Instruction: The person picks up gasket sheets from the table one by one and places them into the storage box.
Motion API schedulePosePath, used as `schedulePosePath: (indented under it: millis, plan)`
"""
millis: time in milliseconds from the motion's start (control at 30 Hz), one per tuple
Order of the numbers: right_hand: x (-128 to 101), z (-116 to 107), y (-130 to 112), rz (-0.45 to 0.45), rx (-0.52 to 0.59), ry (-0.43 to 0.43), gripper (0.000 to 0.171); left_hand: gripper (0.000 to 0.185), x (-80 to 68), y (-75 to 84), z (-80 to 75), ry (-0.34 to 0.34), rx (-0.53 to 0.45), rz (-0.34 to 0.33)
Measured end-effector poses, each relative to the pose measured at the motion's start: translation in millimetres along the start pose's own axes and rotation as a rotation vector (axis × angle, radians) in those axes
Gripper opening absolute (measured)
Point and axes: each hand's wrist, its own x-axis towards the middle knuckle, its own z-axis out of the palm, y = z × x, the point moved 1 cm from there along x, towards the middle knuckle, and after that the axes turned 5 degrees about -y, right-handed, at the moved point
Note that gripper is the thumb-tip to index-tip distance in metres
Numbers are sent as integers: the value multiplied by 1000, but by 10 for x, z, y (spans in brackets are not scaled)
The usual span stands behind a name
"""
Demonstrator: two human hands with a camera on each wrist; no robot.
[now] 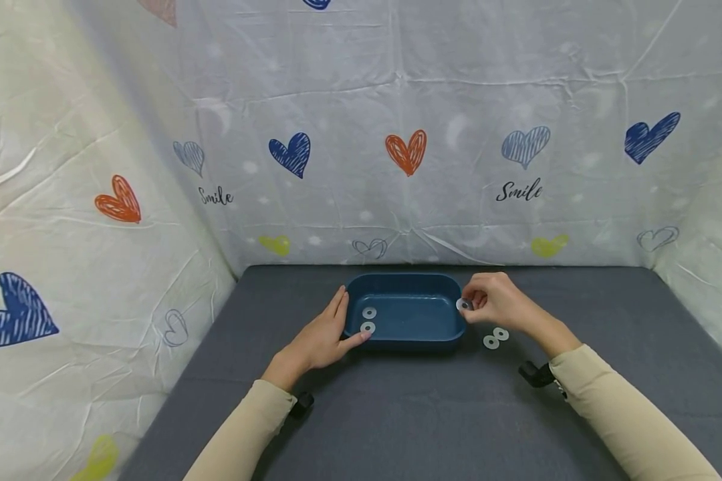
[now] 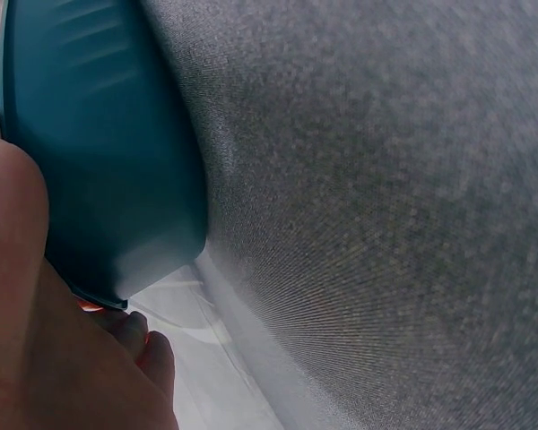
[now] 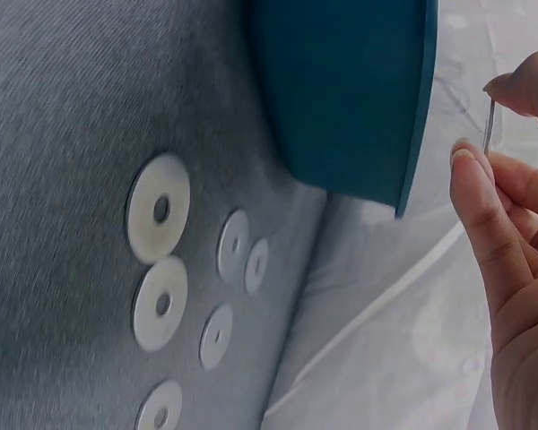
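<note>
Blue tray (image 1: 406, 334) sits centre frame on the grey bench (image 1: 397, 414), near the back. Left hand (image 1: 325, 337) rests flat against the tray's left wall, fingers straight, thumb tip at the rim beside two washers (image 1: 369, 320) lying inside. Right hand (image 1: 499, 300) at the tray's right rim, grip pinching one washer (image 1: 463, 304) between thumb and fingertips (image 3: 471, 193). More loose washers (image 1: 496, 337) lie on the bench just right of the tray, below that hand.

Right grip (image 1: 493, 300) sits right at the tray (image 1: 404, 342) rim; loose washers (image 1: 496, 338) lie just below it, bare bench (image 1: 614, 314) further right, curtain wall (image 1: 457, 167) behind.
</note>
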Motion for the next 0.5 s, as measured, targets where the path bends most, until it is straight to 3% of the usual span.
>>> schedulePosePath:
  millis: [500]
  plan:
    - [222, 184, -85, -10, 65, -44, 9, 105, -12, 13, -7, -4, 3, 1]
